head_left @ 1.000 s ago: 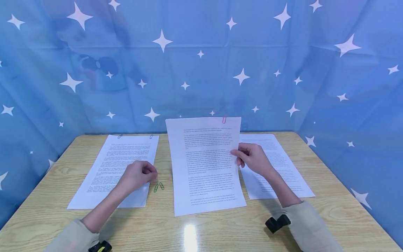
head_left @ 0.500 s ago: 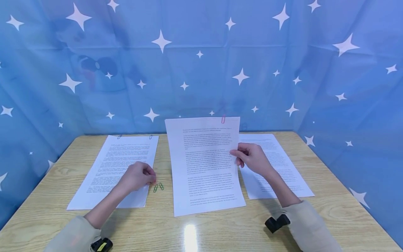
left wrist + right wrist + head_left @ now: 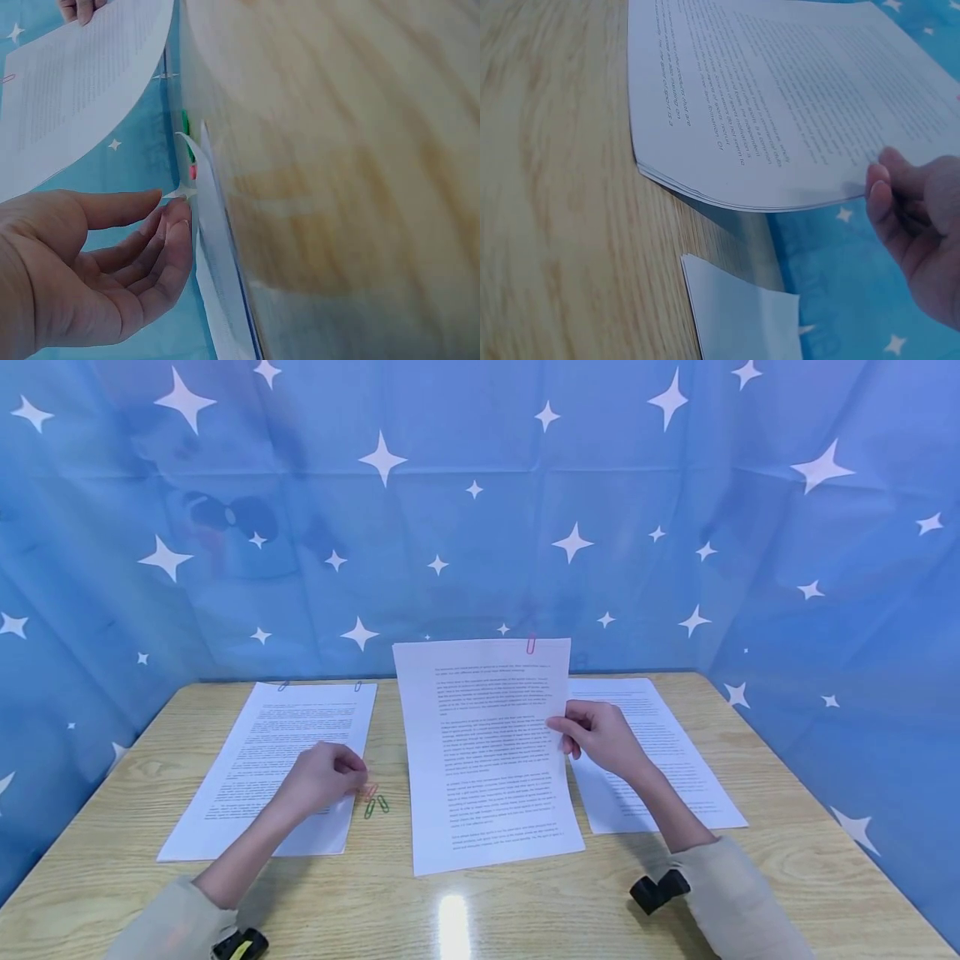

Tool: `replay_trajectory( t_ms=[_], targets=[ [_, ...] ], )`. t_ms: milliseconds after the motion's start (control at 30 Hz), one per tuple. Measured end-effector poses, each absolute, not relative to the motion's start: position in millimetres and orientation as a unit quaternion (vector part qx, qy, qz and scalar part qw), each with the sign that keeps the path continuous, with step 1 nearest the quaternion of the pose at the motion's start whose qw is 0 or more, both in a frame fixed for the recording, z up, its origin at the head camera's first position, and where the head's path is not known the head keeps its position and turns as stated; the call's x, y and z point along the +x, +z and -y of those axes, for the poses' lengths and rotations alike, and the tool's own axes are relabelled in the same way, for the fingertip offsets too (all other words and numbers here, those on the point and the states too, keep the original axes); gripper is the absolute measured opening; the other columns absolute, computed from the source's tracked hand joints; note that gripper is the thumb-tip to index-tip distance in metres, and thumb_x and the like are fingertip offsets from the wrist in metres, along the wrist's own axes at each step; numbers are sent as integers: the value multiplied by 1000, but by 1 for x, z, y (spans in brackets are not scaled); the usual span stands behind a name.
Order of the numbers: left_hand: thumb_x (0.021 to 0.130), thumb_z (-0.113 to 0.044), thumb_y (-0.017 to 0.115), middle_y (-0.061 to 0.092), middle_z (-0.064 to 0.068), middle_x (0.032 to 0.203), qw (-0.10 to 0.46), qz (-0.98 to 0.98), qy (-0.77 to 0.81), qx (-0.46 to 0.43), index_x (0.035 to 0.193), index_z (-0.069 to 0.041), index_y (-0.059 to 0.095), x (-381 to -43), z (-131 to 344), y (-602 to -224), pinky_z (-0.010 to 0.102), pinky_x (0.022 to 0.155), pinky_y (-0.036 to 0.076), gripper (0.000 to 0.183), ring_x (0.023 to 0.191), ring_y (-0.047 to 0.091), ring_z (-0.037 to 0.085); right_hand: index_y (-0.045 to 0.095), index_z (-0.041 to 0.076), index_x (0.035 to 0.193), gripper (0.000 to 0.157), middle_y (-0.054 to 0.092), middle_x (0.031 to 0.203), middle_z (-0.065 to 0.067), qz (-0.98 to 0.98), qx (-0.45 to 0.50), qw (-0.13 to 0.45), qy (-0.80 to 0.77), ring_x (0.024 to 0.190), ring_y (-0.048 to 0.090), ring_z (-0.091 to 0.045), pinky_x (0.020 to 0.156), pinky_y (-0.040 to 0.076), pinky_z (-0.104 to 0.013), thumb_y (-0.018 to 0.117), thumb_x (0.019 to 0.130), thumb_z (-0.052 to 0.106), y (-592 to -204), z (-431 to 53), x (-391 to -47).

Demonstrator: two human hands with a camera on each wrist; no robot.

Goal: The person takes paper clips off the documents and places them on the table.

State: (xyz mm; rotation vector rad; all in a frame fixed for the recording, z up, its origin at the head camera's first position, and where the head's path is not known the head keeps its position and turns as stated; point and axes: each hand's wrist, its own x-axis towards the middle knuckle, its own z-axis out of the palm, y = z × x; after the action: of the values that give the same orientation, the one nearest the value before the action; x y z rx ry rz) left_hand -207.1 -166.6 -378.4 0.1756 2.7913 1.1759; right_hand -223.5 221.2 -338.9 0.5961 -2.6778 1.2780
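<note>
My right hand (image 3: pixel 600 739) pinches the right edge of a stack of printed sheets (image 3: pixel 487 760), thumb in front, and holds it raised and facing me. A red paper clip (image 3: pixel 531 646) sits on its top edge, right of the middle. My left hand (image 3: pixel 322 777) hovers over the lower right part of the left paper stack (image 3: pixel 240 752). In the left wrist view its thumb and bent fingers (image 3: pixel 176 247) stand slightly apart with nothing seen between them. Pinkish-red paper clips (image 3: pixel 369 791) lie right below those fingertips, beside two green paper clips (image 3: pixel 377 807).
Two blue-grey clips, one of them a paper clip (image 3: pixel 357 687), sit on the left stack's top edge. Another printed stack (image 3: pixel 660 768) lies at the right, partly behind the raised sheets. A blue star-patterned curtain (image 3: pixel 480 527) hangs behind the wooden table (image 3: pixel 525 910).
My left hand has shifted slightly up and left, and the pinkish-red paper clips now show below its fingertips. The right hand and raised sheets stay nearly still.
</note>
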Motion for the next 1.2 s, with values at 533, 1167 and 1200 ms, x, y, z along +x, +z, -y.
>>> replay_trajectory(
  t_ms=[533, 1167, 1200],
  targets=[
    [97, -12, 65, 71, 15, 94, -49, -882, 463, 69, 106, 1, 69, -209, 158, -357, 32, 72, 52, 16, 85, 71, 31, 67, -3, 90, 14, 59, 61, -15, 885, 196, 64, 417, 51, 53, -23, 47, 32, -23, 63, 100, 5, -341, -221, -224],
    [97, -12, 69, 69, 12, 97, -115, -797, 576, 138, 109, 0, 70, -207, 120, -325, 22, 75, 53, 17, 86, 67, 20, 68, 5, 89, 18, 59, 61, -4, 881, 202, 71, 422, 54, 56, -34, 46, 33, -26, 64, 101, 17, -370, -235, -246],
    [97, -12, 69, 69, 12, 97, -117, -794, 579, 142, 109, 0, 70, -206, 118, -323, 21, 76, 52, 17, 88, 67, 22, 69, 6, 90, 17, 59, 60, -4, 878, 205, 73, 426, 54, 56, -36, 45, 33, -26, 65, 101, 18, -370, -236, -246]
  ],
)
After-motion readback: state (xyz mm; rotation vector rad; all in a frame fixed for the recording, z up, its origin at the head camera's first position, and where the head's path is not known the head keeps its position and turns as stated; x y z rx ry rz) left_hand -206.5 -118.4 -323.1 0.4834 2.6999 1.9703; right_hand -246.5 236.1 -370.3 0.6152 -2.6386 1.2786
